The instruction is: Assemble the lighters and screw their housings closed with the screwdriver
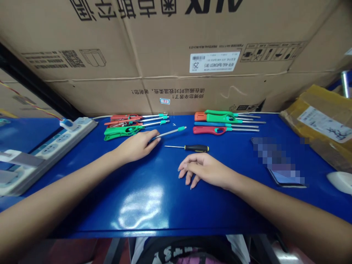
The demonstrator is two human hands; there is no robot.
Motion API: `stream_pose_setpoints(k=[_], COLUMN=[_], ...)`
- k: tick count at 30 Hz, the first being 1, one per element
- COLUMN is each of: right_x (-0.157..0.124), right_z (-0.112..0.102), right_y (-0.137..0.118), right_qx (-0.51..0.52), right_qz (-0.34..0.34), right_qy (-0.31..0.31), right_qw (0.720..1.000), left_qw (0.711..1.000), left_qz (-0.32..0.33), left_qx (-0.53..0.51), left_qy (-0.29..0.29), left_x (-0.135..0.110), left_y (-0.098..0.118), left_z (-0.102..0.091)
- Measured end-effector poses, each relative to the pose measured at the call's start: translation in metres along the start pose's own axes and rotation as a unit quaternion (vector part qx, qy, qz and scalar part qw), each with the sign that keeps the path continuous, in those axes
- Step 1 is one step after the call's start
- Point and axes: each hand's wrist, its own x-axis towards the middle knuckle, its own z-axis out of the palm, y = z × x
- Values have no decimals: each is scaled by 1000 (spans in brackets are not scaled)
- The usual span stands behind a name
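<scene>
My left hand (139, 145) is closed around a long-necked lighter whose metal tube (169, 133) with a teal tip sticks out to the right. Its handle is mostly hidden under my fingers. Just behind that hand lies a group of lighters with red handles (117, 117) and green handles (111, 131), their tubes pointing right. My right hand (205, 170) hovers over or rests on the table, fingers loosely bent and apart, with nothing seen in it. Between the hands and a little behind lies a small screwdriver (196, 148) with a black and yellow handle, its shaft pointing left.
To the back right lie more lighters, one red (209, 130) and one green (220, 117) among them. A phone (288, 179), partly pixelated, and a taped package (319, 124) are at the right. A power strip (63, 139) runs along the left; a cardboard box (165, 44) stands behind.
</scene>
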Motion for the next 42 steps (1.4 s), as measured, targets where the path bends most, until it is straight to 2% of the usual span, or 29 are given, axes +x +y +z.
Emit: stream_pose_setpoints(k=[8, 13, 17, 19, 20, 22, 24, 26, 28, 31, 38, 42], right_x=[0, 1, -3, -7, -8, -10, -10, -7, -4, -1, -5, -3], right_z=[0, 1, -3, -6, -7, -12, -17, -23, -28, -31, -34, -38], right_y=[3, 7, 9, 7, 6, 4, 4, 5, 5, 4, -2, 0], right_qx=[-42, -91, -171, -239, -292, -417, -522, -578, -611, -632, -651, -655], right_qz=[-25, -50, -112, -177, -216, -280, -292, -255, -216, -188, -174, -184], right_qy=[-4, -1, 60, 117, 149, 207, 247, 260, 254, 233, 253, 272], right_qw=[999, 995, 977, 948, 920, 840, 762, 730, 718, 715, 694, 680], left_qw=[994, 985, 983, 984, 984, 984, 985, 985, 985, 984, 980, 970], left_qz=[36, 37, 46, 52, 54, 56, 59, 68, 79, 91, 100, 106], left_qx=[96, 131, 139, 136, 135, 132, 128, 123, 120, 123, 150, 193], left_qy=[29, 102, 111, 104, 101, 102, 104, 102, 97, 91, 84, 100], left_x=[-12, -13, -12, -10, -9, -7, -6, -5, -5, -6, -12, -14], left_y=[-47, -58, -63, -65, -66, -67, -70, -73, -75, -77, -74, -64], left_z=[-10, -9, -7, -7, -7, -7, -8, -10, -12, -15, -15, -13])
